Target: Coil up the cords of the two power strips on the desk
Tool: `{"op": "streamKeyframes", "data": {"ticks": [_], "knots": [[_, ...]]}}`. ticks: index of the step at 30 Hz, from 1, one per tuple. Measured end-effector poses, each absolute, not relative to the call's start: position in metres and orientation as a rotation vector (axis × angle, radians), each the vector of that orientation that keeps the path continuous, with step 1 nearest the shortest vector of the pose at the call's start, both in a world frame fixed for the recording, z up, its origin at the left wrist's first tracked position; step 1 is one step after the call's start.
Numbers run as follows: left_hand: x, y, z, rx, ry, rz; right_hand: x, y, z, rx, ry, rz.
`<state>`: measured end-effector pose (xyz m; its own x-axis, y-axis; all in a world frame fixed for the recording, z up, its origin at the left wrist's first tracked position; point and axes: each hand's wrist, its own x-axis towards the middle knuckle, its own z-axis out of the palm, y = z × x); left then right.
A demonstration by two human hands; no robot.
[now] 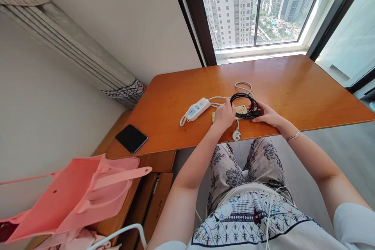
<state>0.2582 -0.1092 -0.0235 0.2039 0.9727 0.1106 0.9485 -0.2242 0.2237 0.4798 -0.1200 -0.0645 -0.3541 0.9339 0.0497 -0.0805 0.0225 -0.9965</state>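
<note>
A coiled black cable (240, 97) lies on the wooden desk (293, 86) in front of me. My left hand (224, 115) grips the coil's left side, fingers curled. My right hand (267, 113) pinches its right side, where a black plug end (252, 116) sticks out. Under the coil lies a beige power strip (241, 109), partly hidden by both hands. A white power strip with blue sockets (198, 108) rests just left of my left hand. Its grey cord (243, 85) loops behind the coil, and its plug (236, 135) sits at the desk's front edge.
A black phone (131, 138) lies face down on the desk's lower left part. A pink bag (76, 195) sits on the drawer unit to my left. A window (252, 8) stands behind the desk; a wall runs along the left.
</note>
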Motion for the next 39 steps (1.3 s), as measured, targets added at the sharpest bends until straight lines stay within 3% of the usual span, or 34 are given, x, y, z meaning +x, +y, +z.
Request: {"op": "streamKeyframes", "data": {"ticks": [17,30,39], "knots": [[0.262,-0.114,-0.019,2.405,1.899,0.543,0.488,-0.139,-0.072,-1.062,-1.466,1.304],[0.263,-0.103,-0.002,2.314,1.902,0.308,0.487,-0.116,-0.052,-1.026,-1.514,1.431],[0.262,-0.122,0.006,2.277,1.916,0.349,0.48,-0.108,-0.055,-1.067,-1.625,1.376]]}}
